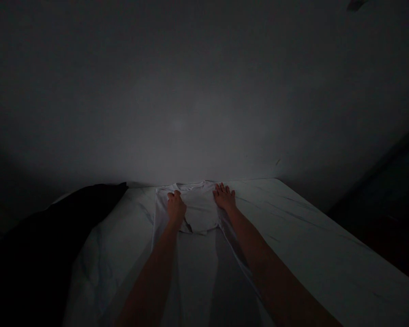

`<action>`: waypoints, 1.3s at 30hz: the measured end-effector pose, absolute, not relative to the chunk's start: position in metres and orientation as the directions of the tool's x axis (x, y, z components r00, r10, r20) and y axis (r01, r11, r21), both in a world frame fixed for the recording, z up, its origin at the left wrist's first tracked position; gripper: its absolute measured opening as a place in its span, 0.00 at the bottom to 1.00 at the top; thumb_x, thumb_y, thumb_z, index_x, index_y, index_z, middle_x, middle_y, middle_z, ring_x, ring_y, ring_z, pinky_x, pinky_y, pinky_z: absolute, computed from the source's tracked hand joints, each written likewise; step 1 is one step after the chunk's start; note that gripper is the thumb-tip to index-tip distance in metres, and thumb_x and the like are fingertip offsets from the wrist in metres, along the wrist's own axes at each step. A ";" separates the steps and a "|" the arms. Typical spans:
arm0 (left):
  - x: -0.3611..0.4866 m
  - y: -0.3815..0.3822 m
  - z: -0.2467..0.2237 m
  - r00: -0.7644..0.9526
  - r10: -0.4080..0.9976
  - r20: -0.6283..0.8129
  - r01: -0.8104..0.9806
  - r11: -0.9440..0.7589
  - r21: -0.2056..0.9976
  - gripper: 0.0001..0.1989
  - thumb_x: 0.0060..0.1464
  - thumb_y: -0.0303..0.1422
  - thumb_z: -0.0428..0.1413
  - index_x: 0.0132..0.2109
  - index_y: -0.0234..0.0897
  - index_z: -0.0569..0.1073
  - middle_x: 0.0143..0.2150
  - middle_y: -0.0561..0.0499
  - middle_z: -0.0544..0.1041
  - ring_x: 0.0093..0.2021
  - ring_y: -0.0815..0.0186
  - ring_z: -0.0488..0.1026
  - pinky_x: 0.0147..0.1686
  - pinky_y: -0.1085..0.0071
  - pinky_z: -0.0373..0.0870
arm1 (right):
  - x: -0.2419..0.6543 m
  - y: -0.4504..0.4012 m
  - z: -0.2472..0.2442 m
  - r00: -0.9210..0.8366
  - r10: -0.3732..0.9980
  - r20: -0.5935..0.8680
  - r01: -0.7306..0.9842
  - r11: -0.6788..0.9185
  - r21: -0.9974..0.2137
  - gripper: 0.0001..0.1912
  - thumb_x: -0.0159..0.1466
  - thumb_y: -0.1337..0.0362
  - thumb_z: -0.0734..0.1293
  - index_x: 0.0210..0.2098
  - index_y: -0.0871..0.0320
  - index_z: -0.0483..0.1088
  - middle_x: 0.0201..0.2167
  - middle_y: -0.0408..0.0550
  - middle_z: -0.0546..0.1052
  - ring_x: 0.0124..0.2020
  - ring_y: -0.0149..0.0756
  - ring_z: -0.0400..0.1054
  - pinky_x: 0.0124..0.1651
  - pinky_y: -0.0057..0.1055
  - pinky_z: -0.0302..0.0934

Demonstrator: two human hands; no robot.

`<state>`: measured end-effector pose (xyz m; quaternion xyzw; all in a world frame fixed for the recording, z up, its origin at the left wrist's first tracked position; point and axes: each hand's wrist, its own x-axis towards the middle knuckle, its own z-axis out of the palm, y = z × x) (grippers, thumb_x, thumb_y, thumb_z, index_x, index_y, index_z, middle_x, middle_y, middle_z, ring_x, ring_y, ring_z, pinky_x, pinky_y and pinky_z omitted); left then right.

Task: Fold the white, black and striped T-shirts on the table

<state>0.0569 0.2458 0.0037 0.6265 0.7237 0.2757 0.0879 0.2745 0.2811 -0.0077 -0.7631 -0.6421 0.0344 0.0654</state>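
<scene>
A white long-sleeved shirt (200, 211) lies on the marble-patterned table top, its neckline at the far edge by the wall. Its long sleeves run down toward me on both sides. My left hand (176, 208) is closed on the fabric near the left shoulder, its fingers curled. A small dark mark or gap shows just below that hand, too dim to make out. On the right shoulder area my right hand (224, 197) lies flat, fingers spread, pressing on the cloth. Both forearms cover parts of the sleeves.
A black cloth (47, 231) is spread over the left side of the table (293, 227). A plain grey wall (197, 104) rises right behind the far edge. The table's right edge slants toward me, with a dark area beyond. The room is very dim.
</scene>
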 end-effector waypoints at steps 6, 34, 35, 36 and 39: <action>0.049 0.254 -0.002 -0.190 0.960 0.205 0.809 0.035 0.586 0.19 0.53 0.24 0.55 0.52 0.34 0.68 0.53 0.39 0.71 0.48 0.58 0.74 0.47 0.66 0.69 | 0.254 0.238 0.010 -0.064 0.990 0.127 0.983 0.084 -0.161 0.24 0.71 0.61 0.56 0.64 0.55 0.63 0.66 0.52 0.64 0.68 0.41 0.51 0.70 0.46 0.34; 0.042 0.259 -0.001 -0.181 0.971 0.154 0.776 0.044 0.630 0.15 0.56 0.27 0.55 0.51 0.37 0.72 0.51 0.44 0.75 0.49 0.61 0.74 0.47 0.69 0.67 | 0.214 0.141 -0.008 -0.466 0.801 0.377 0.801 0.562 -0.204 0.09 0.65 0.63 0.65 0.41 0.55 0.76 0.40 0.49 0.79 0.43 0.40 0.69 0.47 0.34 0.62; 0.042 0.259 -0.001 -0.175 0.972 0.155 0.777 0.040 0.628 0.15 0.56 0.27 0.55 0.51 0.37 0.72 0.51 0.44 0.76 0.49 0.61 0.74 0.46 0.69 0.67 | 0.214 0.142 -0.009 -0.461 0.802 0.380 0.804 0.559 -0.204 0.08 0.65 0.63 0.65 0.41 0.55 0.76 0.39 0.49 0.79 0.43 0.40 0.69 0.47 0.33 0.62; 0.042 0.259 -0.001 -0.169 0.973 0.155 0.778 0.035 0.627 0.15 0.55 0.27 0.56 0.51 0.37 0.72 0.50 0.45 0.76 0.48 0.61 0.74 0.46 0.69 0.67 | 0.215 0.142 -0.010 -0.457 0.799 0.392 0.803 0.559 -0.204 0.08 0.65 0.64 0.65 0.40 0.55 0.76 0.39 0.49 0.79 0.42 0.39 0.69 0.47 0.33 0.63; 0.042 0.258 -0.001 -0.155 0.974 0.165 0.779 0.018 0.626 0.15 0.55 0.25 0.55 0.50 0.37 0.72 0.44 0.47 0.78 0.46 0.62 0.75 0.43 0.71 0.67 | 0.217 0.144 -0.015 -0.444 0.753 0.486 0.778 0.593 -0.207 0.08 0.66 0.64 0.63 0.38 0.55 0.75 0.36 0.49 0.78 0.39 0.37 0.70 0.44 0.31 0.63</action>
